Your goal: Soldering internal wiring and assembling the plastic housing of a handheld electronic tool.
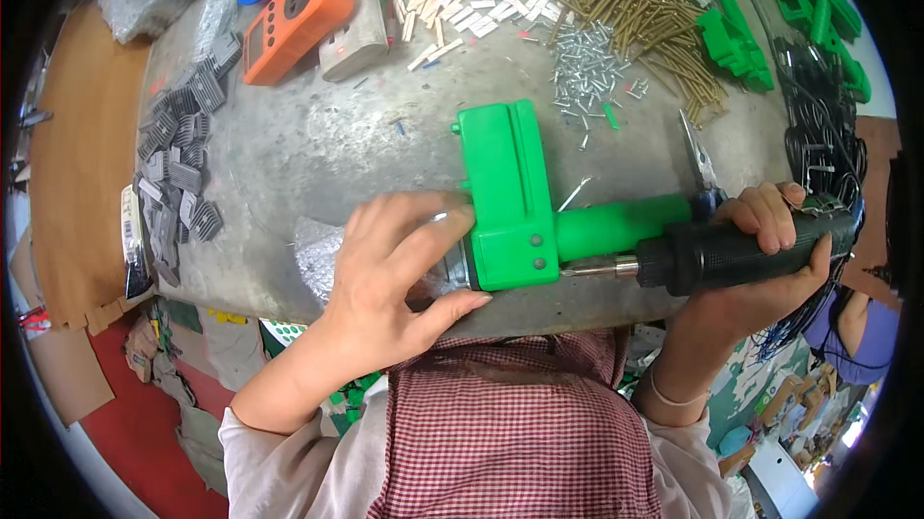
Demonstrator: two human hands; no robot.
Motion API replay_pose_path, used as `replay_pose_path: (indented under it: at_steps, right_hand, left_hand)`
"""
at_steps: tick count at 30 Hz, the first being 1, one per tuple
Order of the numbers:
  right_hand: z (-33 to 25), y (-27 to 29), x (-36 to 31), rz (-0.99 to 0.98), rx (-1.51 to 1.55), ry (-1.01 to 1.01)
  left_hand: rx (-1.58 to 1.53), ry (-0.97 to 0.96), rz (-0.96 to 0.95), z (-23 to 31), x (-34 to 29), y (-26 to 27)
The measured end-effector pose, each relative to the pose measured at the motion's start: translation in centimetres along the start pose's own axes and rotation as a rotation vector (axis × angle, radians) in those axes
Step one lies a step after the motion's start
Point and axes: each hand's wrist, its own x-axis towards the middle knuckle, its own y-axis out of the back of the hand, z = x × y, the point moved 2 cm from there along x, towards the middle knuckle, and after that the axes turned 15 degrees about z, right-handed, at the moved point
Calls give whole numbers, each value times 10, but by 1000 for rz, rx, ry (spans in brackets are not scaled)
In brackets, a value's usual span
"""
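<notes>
A green plastic tool housing (502, 196) lies on the metal bench, its round green handle (616, 226) pointing right. My left hand (390, 264) grips the housing's left end, with fingers on top and thumb at the near edge. A clear or silvery part shows partly under that hand; the rest is hidden. In my right hand (775, 230) is a black electric screwdriver (717, 257), held level. Its bit points left and meets or nearly meets the housing's right side, near two dark round screw spots; exact contact cannot be told.
Pliers (703, 158) lie beyond the screwdriver. Silver screws (587, 62), long brass-coloured screws (626, 4) and white pieces (481, 9) are heaped at the back. Grey finned parts (183, 148) line the left, near an orange device (298, 18). Black cables (818, 124) hang at right.
</notes>
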Motion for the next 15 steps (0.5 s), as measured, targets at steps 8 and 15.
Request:
replay_pose_path:
  at_steps: [8,15]
  right_hand:
    - [3,3,0,-25,9,4]
    - [-1,18,4,-80,105,-98]
  left_hand:
    - [12,-7,19,-2,-4,0]
    - [81,-160,26,-2,-5,-3]
